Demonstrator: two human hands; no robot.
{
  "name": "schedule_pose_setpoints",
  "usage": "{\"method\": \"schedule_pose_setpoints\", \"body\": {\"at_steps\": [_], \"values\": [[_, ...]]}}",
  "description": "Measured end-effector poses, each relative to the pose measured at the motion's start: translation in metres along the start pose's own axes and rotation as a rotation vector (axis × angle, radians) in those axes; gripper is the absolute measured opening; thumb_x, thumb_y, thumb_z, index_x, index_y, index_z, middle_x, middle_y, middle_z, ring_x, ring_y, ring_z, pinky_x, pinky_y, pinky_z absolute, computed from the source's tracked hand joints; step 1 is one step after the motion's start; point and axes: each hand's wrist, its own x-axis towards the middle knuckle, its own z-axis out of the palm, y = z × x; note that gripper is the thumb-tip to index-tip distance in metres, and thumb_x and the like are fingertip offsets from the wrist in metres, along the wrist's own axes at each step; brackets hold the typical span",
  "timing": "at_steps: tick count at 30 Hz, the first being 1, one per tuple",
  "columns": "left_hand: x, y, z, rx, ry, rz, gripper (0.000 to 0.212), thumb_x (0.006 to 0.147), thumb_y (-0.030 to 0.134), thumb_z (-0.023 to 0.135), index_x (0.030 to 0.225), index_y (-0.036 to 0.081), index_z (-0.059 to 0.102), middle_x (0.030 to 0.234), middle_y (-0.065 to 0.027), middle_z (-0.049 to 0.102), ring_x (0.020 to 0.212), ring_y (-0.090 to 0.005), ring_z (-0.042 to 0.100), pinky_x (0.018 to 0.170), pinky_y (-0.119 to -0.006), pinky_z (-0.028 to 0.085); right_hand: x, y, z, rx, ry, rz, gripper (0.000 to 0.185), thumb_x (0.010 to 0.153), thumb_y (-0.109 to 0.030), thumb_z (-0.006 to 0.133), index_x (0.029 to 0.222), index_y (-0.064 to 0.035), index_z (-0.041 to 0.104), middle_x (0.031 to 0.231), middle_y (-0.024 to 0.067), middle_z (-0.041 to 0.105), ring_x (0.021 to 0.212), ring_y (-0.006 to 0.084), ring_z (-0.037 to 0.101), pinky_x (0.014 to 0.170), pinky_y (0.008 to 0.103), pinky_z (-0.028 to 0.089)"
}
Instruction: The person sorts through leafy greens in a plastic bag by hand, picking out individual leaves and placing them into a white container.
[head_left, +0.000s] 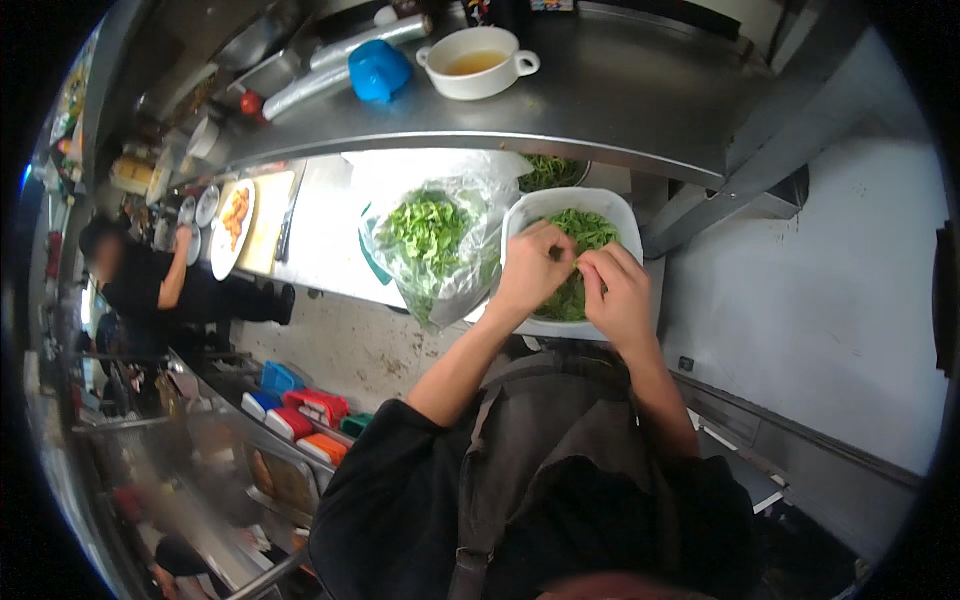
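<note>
Over a white plastic tub (511, 225) of green leaves (589, 225), my two hands meet fingertip to fingertip. My left hand (536, 262) and my right hand (616, 285) pinch a small green sprig (576, 264) between them, mostly hidden by the fingers. Left of the tub lies an open clear plastic bag (480, 247) with loose leafy greens (427, 229) in it. Behind the tub, partly under the shelf, a round bowl holds thin green stems (551, 172).
A steel shelf (615, 90) overhangs the counter, carrying a white two-handled bowl (476, 86) of yellowish liquid and a blue cup (379, 71). Leftward are a knife (283, 236), a cutting board (271, 214) and a plate of food (235, 217). A co-worker (142, 277) stands farther left.
</note>
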Motion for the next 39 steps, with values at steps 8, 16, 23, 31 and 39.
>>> {"method": "schedule_pose_setpoints", "body": {"at_steps": [8,16,23,31,39], "values": [[-0.023,-0.003,-0.008,0.500,-0.127,0.308,0.012,0.082,0.014,0.077,0.093,0.009,0.080,0.125,-0.0104,0.069,0.123,-0.0338,0.059,0.106,-0.051,0.045,0.004,-0.114,-0.040,0.265,0.421,-0.877,0.021,0.086,-0.012,0.079,0.105,-0.0135,0.071,0.090,0.0044,0.069,0.082,0.0224,0.067,0.059,0.0308,0.055],[-0.032,-0.027,-0.074,0.332,0.023,0.084,0.021,0.085,0.002,0.070,0.103,0.006,0.078,0.100,-0.0094,0.078,0.085,-0.0207,0.074,0.077,-0.037,0.062,0.026,0.002,0.019,-0.106,0.093,-0.071,0.032,0.092,-0.002,0.071,0.124,-0.0047,0.072,0.129,0.0154,0.064,0.114,0.0313,0.067,0.087,0.0424,0.057],[0.002,-0.182,-0.160,0.750,0.306,-0.019,0.037,0.081,-0.006,0.061,0.106,0.013,0.080,0.111,-0.0110,0.073,0.111,-0.0340,0.066,0.097,-0.044,0.054,0.016,-0.012,0.037,0.137,-0.122,0.124,0.030,0.091,0.001,0.071,0.120,-0.0039,0.073,0.128,0.0147,0.065,0.114,0.0305,0.066,0.086,0.0372,0.057],[0.020,-0.292,-0.203,0.502,0.474,-0.131,0.015,0.086,0.008,0.075,0.100,0.011,0.080,0.105,-0.0119,0.076,0.103,-0.0292,0.071,0.092,-0.041,0.054,-0.009,-0.004,0.029,0.085,-0.135,0.078,0.030,0.090,0.002,0.071,0.119,-0.0027,0.072,0.123,0.0144,0.066,0.111,0.0313,0.067,0.089,0.0385,0.056],[0.006,-0.216,-0.184,-0.822,0.625,-0.497,0.032,0.096,0.014,0.079,0.125,0.006,0.069,0.103,-0.0056,0.070,0.086,-0.0145,0.067,0.073,-0.027,0.056,-0.033,0.022,0.010,0.119,-0.131,0.273,0.027,0.093,0.005,0.067,0.119,-0.0009,0.072,0.117,0.0115,0.070,0.094,0.0200,0.070,0.080,0.0307,0.056]]}}
